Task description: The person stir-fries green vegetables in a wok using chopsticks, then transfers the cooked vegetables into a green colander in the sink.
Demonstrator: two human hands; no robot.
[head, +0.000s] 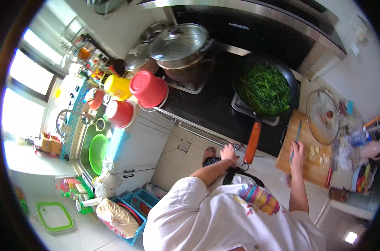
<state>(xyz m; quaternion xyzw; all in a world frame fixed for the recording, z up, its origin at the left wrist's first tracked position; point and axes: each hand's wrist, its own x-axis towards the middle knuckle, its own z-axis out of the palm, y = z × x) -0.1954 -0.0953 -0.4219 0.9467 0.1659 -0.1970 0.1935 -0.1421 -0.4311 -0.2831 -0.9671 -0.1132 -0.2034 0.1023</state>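
My left hand [229, 153] is at the front edge of the black gas stove [205, 113], right by a control knob [237, 146]; whether its fingers grip the knob is unclear. My right hand [297, 154] holds a thin teal utensil [299, 133], seen nearly edge-on, above a wooden cutting board [290, 150]. Chopped pale pieces [314, 152], apparently garlic, lie on the board. On the right burner sits a dark wok [293, 83] full of leafy greens [265, 89]. Its orange-brown handle [252, 142] points towards me, between my hands.
A lidded steel pot [180, 47] occupies the left burner. Red buckets [148, 89] and a yellow one [117, 87] stand upside down near the sink, which holds a green basin [98, 153]. A glass lid [322, 116] leans beyond the board. Blue crates [135, 235] stand at lower left.
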